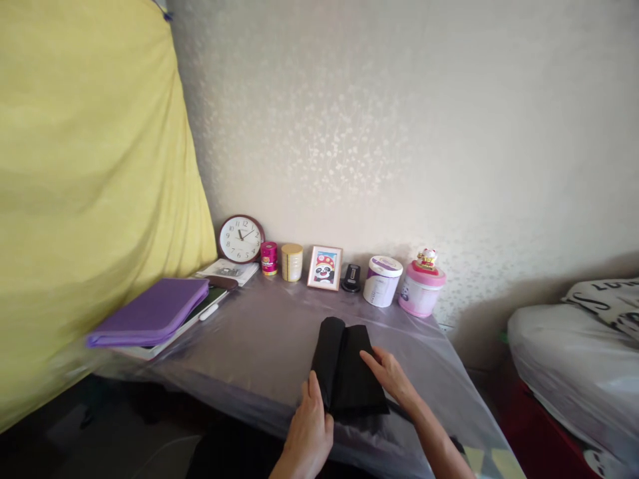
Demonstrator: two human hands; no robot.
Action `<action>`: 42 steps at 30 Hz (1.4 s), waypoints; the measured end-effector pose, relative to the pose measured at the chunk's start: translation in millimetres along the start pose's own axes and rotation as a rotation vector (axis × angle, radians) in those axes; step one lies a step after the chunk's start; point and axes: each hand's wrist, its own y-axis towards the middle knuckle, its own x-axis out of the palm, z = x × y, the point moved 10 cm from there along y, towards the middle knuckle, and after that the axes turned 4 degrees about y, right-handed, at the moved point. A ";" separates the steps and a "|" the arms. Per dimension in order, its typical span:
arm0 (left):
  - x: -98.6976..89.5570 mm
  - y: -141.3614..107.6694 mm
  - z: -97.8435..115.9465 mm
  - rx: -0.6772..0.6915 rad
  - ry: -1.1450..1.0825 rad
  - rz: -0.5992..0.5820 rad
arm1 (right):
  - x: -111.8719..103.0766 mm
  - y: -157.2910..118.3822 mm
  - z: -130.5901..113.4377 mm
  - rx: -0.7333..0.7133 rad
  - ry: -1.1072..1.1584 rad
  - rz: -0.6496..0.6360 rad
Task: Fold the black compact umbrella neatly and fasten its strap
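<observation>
A black cloth-like piece [357, 372] lies near the front edge of the table, partly rolled at its left side and flat at its right. My left hand [309, 426] is closed on the lower left of the roll, with its fingers along the outer side. At the right edge of the flat part, my right hand [392, 376] holds the material, its fingertips resting on top. Some fingers of both hands are hidden. Whether the piece is a bag or a plain cloth I cannot tell.
Along the wall stand a clock [241, 238], a pink can [269, 258], a yellow-lidded jar [292, 263], a framed panda picture [324, 268], a small black device [351, 278], a white tub [382, 282] and a pink tub [422, 291] bearing a figurine. A purple folder [154, 309] lies left.
</observation>
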 end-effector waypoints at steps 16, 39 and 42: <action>-2.0 -1.5 6.2 -0.008 0.065 -0.024 | 91.2 41.4 -33.1 -0.010 0.046 -0.071; -35.2 -20.4 15.2 0.296 0.200 0.303 | 138.7 18.5 -58.4 -0.130 -0.219 -0.370; -26.5 -12.5 14.6 0.280 0.196 0.311 | 138.1 15.0 -62.6 -0.173 -0.212 -0.381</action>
